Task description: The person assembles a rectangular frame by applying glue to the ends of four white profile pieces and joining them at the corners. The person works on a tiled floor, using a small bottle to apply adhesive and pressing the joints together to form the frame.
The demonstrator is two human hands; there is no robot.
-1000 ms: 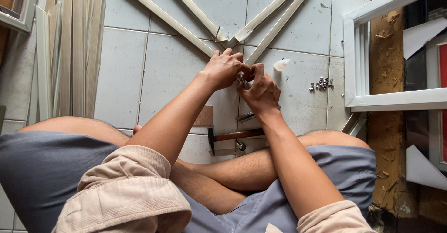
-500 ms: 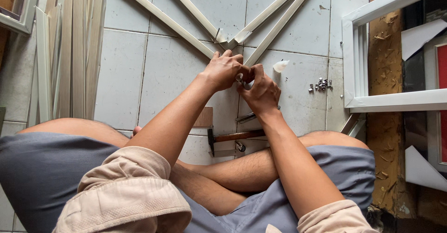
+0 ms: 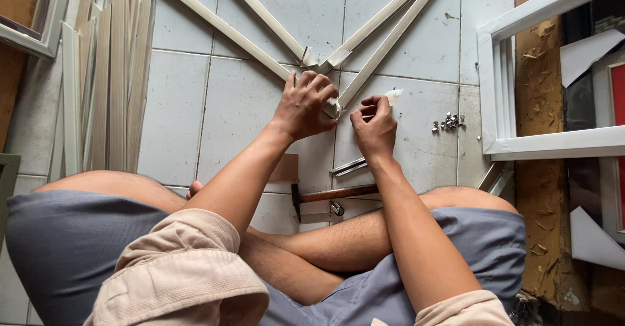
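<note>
Left hand (image 3: 305, 106) grips frame corner (image 3: 332, 108); right hand (image 3: 374, 127) just beside

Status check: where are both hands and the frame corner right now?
Left hand clamped over mitred frame corner on tiled floor. Right hand beside it, fingers pinched, contents unclear. Hammer lies by the legs, untouched.

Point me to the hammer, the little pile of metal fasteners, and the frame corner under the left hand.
hammer (image 3: 338, 194), head view, on its brown wooden handle.
pile of metal fasteners (image 3: 448, 123), head view, middle of the cluster on the tile.
frame corner (image 3: 332, 108), head view, mitred tip beside the left hand (image 3: 303, 108).
</note>
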